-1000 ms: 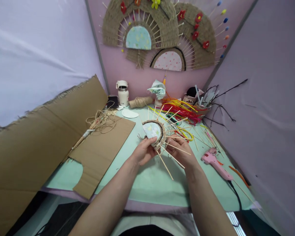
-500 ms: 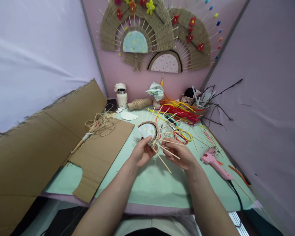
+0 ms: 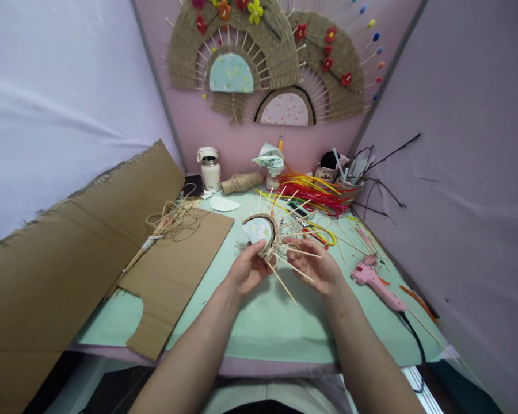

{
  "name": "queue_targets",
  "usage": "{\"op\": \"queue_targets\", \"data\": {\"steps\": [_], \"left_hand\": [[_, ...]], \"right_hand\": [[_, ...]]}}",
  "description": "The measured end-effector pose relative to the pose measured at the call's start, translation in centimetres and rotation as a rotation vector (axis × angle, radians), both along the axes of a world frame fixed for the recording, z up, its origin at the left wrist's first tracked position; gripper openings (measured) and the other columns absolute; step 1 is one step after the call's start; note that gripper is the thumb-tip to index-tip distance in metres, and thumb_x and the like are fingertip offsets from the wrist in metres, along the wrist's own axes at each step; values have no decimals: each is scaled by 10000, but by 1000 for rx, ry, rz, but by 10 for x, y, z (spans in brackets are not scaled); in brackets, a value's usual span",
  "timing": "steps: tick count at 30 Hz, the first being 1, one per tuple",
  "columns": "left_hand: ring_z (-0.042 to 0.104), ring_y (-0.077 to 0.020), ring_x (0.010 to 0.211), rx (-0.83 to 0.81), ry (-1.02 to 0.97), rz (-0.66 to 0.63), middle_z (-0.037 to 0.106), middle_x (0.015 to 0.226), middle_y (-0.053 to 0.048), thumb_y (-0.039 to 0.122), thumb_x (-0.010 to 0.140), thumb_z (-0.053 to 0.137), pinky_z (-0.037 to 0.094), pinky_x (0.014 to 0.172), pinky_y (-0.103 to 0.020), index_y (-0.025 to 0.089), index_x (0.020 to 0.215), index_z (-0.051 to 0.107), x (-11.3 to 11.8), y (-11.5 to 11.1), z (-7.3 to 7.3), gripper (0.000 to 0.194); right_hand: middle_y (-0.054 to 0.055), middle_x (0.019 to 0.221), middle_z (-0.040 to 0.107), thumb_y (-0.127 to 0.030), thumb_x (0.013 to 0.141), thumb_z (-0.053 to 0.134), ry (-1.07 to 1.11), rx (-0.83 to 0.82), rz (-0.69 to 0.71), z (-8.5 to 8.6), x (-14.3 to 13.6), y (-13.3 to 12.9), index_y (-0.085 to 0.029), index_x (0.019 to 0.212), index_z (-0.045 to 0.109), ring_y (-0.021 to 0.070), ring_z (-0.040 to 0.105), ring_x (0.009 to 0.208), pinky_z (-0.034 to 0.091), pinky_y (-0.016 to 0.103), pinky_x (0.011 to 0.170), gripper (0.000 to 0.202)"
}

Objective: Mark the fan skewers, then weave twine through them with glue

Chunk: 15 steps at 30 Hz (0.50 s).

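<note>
Half-round piece with a corded rim; sticks bare beyond it

At left, a bundle of sticks (image 3: 142, 250) and loose cord lies on flat cardboard (image 3: 181, 259). Next, the left hand (image 3: 249, 270) is clamped on the lower end of the half-round piece (image 3: 259, 230), held above the green table (image 3: 285, 339), its thumb on the patterned face. The face is covered and a dark line follows its arc; thin sticks (image 3: 284, 284) radiate outside. Cord work appears complete only close to the rim, the outer lengths being unworked. The right hand (image 3: 317, 267), fingers curled, is among the sticks, near the cord; whether it grips anything cannot be told. Far right, a pink glue gun (image 3: 380, 287) lies apart.
</note>
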<state>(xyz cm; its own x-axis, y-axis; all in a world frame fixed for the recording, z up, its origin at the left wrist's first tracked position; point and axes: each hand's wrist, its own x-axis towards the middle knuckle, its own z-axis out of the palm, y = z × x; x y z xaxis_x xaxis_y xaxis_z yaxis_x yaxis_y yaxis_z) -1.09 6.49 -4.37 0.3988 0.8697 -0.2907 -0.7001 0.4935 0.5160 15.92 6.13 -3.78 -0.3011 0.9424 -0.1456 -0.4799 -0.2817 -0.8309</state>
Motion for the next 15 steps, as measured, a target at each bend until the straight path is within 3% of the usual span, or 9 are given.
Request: {"op": "queue_targets", "data": {"steps": [3, 5, 6, 8, 12, 15], "left_hand": [[586, -93, 551, 5, -7, 13, 653, 690, -15, 202, 757, 695, 491, 539, -213, 126, 844, 636, -1, 1, -1, 130], [579, -91, 542, 9, -11, 44, 649, 681, -8, 204, 763, 688, 490, 534, -213, 131, 850, 632, -1, 1, 0, 128], [574, -89, 536, 10, -12, 60, 647, 676, -5, 207, 765, 687, 489, 533, -214, 133, 853, 630, -1, 1, 1, 128], [570, -86, 534, 12, -12, 81, 647, 677, -3, 214, 765, 689, 490, 534, -213, 135, 853, 627, -1, 1, 2, 133], [592, -90, 572, 41, 11, 71, 660, 695, -12, 212, 764, 693, 499, 560, -212, 124, 833, 640, 0, 0, 3, 124], [626, -106, 634, 56, 35, 42, 688, 750, -33, 203, 750, 706, 512, 600, -218, 118, 845, 660, 1, 0, 2, 136]], "right_hand": [[47, 843, 659, -357, 798, 585, -122, 195, -449, -4, -6, -4, -185, 842, 683, 160, 607, 803, 510, 285, 738, 202], [12, 817, 619, -352, 781, 634, -233, 352, -757, -9, -7, -8, -207, 783, 662, 146, 555, 805, 464, 262, 743, 148], [-2, 763, 591, -351, 762, 663, -295, 408, -832, -11, -7, -9, -207, 750, 653, 136, 524, 748, 441, 251, 694, 145], [-22, 627, 518, -370, 722, 709, -381, 422, -758, -14, -6, -11, -188, 692, 644, 114, 441, 599, 369, 247, 561, 195], [-59, 506, 418, -425, 651, 770, -300, 145, -255, -9, -8, -13, -171, 763, 692, 73, 317, 463, 238, 235, 462, 289], [-64, 495, 401, -433, 610, 807, -246, 35, -148, -4, -11, -14, -182, 756, 695, 65, 298, 449, 198, 226, 451, 312]]}}
